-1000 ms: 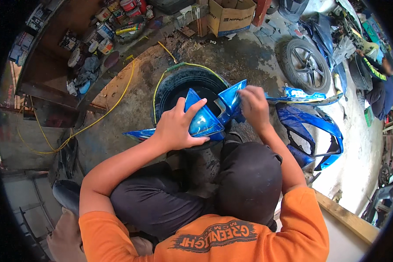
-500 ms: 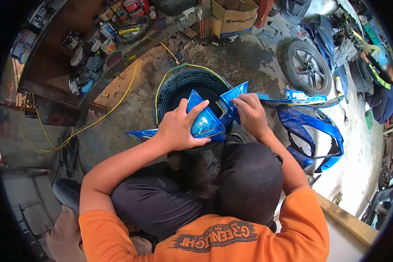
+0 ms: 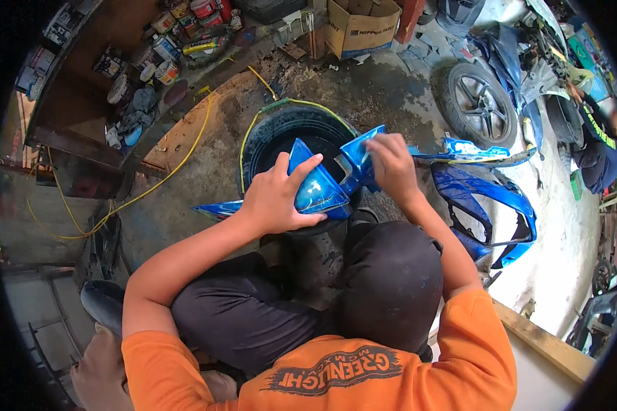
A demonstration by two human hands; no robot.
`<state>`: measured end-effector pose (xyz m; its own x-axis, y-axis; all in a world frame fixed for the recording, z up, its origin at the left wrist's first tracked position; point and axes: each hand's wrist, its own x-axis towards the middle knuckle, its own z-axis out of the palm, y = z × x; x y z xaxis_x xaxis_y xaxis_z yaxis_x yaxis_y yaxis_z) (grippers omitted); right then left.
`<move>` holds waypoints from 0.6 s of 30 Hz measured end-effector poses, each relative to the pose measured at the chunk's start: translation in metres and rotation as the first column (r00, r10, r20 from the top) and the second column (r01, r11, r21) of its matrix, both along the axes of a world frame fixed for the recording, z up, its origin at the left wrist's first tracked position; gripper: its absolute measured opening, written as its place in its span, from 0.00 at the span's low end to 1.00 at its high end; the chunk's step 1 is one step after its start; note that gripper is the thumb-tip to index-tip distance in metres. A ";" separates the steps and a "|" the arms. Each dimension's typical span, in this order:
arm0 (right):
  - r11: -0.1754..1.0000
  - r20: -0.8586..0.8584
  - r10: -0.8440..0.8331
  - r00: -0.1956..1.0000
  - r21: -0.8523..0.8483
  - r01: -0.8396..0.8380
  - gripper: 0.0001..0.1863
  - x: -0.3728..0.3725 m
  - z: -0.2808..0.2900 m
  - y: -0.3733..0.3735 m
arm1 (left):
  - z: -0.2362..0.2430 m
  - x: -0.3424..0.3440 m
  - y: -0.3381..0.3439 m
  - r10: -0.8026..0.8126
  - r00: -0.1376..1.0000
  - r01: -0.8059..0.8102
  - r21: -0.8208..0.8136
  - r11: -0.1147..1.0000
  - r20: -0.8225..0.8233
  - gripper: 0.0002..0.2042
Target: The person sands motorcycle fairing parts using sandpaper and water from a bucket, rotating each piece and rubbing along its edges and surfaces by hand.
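My left hand [image 3: 277, 198] grips a glossy blue plastic fairing piece [image 3: 317, 192], thumb along its lower edge and fingers over the left side, above a black bucket [image 3: 257, 149] with dark liquid inside. My right hand [image 3: 393, 159] is closed at the raised right end [image 3: 360, 145] of the blue piece, fingertips curled against its surface; whatever they hold is hidden. Behind my left wrist, a narrow blue strip [image 3: 216, 209] reaches out to the left.
Blue fairings [image 3: 524, 226] and a wheel [image 3: 476, 103] lie right. Another person [image 3: 596, 164] crouches at far right. A yellow hose [image 3: 154, 188] crosses the floor at left. Shelves of cans [image 3: 166, 72], a cardboard box [image 3: 356, 38] stand behind; a wooden beam [image 3: 541, 339] is at lower right.
My right hand dipped slightly half a second ago and has risen again along the piece's right end. The piece and my left hand have shifted slightly up and left since then.
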<state>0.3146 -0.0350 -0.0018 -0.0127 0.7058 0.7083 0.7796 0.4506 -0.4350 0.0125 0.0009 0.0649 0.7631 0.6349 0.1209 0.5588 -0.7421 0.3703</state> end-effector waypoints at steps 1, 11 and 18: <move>0.997 0.046 0.077 0.996 -0.025 -0.076 0.12 -0.006 0.002 -0.006 | 0.000 -0.001 0.000 -0.006 1.000 0.006 0.002 1.000 0.010 0.59; 0.998 -0.037 0.025 0.999 -0.059 -0.028 0.08 -0.010 -0.002 -0.006 | 0.002 0.000 0.001 -0.010 1.000 0.010 0.014 1.000 0.012 0.57; 0.999 -0.020 0.023 1.000 -0.031 -0.023 0.10 -0.008 -0.003 -0.003 | -0.001 -0.002 0.000 -0.003 1.000 0.003 -0.006 1.000 -0.015 0.59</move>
